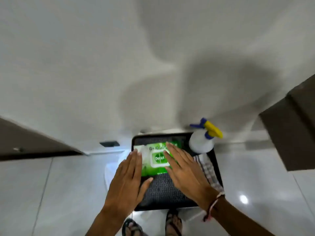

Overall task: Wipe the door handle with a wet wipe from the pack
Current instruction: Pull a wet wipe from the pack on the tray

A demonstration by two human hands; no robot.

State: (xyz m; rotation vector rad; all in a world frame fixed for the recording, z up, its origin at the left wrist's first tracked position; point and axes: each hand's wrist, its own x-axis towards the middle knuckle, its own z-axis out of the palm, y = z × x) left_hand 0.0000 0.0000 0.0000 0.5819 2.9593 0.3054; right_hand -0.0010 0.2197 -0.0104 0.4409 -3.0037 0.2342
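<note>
A green wet wipe pack [157, 159] with a white flip lid lies flat on a black tray [163, 189]. My left hand [127, 178] rests flat over the pack's left end, fingers together and pointing away from me. My right hand [183, 169] lies over the pack's right side, fingers spread, with fingertips on the edge of the white lid. A bit of white wipe or wrapper [142, 149] shows at the pack's top left. No door handle is clearly in view.
A white spray bottle [202, 142] with a yellow and blue trigger stands at the tray's far right corner. A checked cloth [209, 171] lies along the tray's right side. Brown door edges [293, 130] flank the view. My sandalled feet [173, 223] stand on glossy tiles.
</note>
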